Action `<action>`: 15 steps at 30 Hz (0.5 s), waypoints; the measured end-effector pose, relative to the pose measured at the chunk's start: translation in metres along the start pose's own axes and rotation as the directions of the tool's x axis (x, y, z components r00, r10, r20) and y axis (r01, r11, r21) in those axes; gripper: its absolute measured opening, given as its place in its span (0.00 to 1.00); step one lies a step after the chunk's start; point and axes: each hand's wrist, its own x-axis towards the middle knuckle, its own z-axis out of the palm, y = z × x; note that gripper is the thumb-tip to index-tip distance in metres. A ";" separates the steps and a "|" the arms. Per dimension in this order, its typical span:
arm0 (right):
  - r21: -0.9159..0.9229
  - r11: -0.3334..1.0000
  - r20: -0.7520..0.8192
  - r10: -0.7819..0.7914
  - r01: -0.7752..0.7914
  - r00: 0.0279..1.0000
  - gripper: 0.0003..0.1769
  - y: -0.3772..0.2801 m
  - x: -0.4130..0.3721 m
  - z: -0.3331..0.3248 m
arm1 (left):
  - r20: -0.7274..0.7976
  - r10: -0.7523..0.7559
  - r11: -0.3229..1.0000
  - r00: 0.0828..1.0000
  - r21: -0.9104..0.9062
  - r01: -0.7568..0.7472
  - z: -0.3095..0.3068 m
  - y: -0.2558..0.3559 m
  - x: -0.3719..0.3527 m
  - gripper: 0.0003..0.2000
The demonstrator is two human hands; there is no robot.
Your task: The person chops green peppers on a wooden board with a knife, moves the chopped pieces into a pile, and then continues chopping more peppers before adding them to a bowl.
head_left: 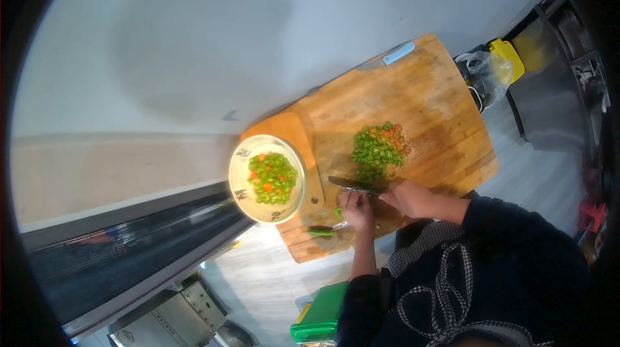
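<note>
My right hand (408, 198) is closed around the handle of a kitchen knife (352, 185), its dark blade pointing left over the wooden cutting board (445, 114). Beside the blade, my left hand (357, 210) has its fingers curled down on a green pepper (338, 213), of which only an end shows. A pile of chopped green and orange-red peppers (378, 152) lies just beyond the knife. Another long green pepper (320, 231) rests near the board's edge, left of my left hand. A patterned bowl (236, 182) holds more chopped pepper pieces (272, 179).
The bowl stands on a smaller wooden board (294, 128). A knife with a light blue handle (399, 53) lies at the board's far edge, by the white wall. A green bin (323, 313) is on the floor below; a plastic bag (487, 75) hangs beyond the right end.
</note>
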 end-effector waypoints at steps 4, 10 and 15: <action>-0.007 1.000 0.002 -0.019 0.019 1.000 0.28 0.004 0.008 0.007 | 0.007 0.014 1.000 1.000 0.010 -0.014 0.001 -0.005 -0.001 0.07; -0.044 0.996 -0.067 -0.080 0.077 0.995 0.26 -0.001 0.020 0.009 | -0.008 0.040 0.999 0.999 0.032 -0.040 0.001 0.003 0.002 0.08; 0.015 0.998 -0.033 -0.061 0.061 0.998 0.27 0.007 0.010 0.008 | 0.018 -0.122 0.993 0.992 0.001 0.122 0.001 0.000 -0.004 0.08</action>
